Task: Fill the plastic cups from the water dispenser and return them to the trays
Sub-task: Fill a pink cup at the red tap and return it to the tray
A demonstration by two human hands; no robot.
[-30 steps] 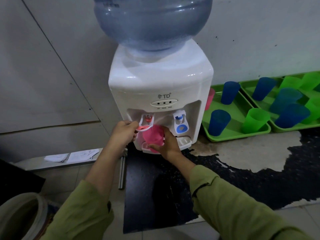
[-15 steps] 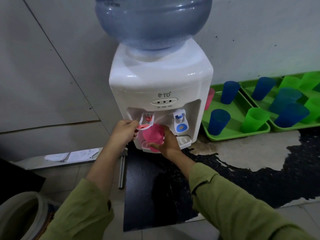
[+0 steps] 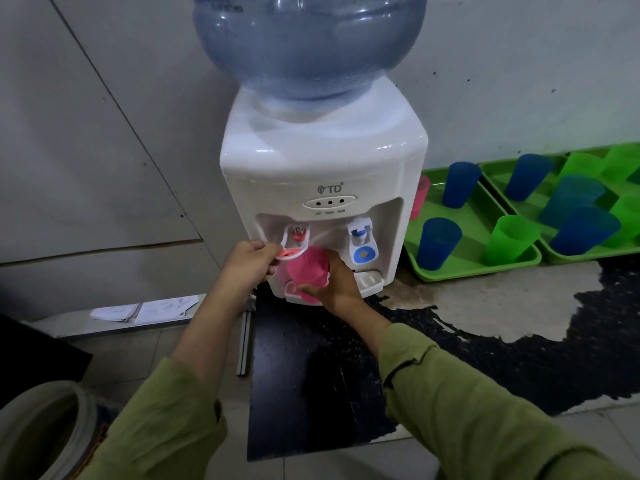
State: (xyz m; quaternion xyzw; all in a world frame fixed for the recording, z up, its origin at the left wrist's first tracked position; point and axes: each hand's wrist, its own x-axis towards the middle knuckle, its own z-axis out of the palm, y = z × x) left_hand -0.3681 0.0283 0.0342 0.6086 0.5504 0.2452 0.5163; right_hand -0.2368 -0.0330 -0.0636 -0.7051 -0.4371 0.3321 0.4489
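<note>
Dispenser (image 3: 322, 168) stood against the wall, white, with a large blue water bottle (image 3: 308, 43) seated in its top. I observed two taps in the front recess: a red tap (image 3: 294, 240) on the left side and a blue tap (image 3: 362, 242) on the right side.

Left hand (image 3: 247, 261): I noted the fingers curled together around the lever of the red tap, pinching it at its lower end.

Right hand (image 3: 334, 284): I noted the fingers wrapped around a pink cup (image 3: 308, 271), gripping it from the right side and below. The cup sat directly under the red tap, just above the drip tray (image 3: 369, 280). I could not tell whether water was flowing.

Two green trays lay on the counter to the right of the dispenser. The near tray (image 3: 474, 237) carried two blue cups (image 3: 438, 242), one green cup (image 3: 510, 239) and one pink cup partly hidden behind the dispenser. The far tray (image 3: 588, 252) carried several blue and green cups, standing close together.
</note>
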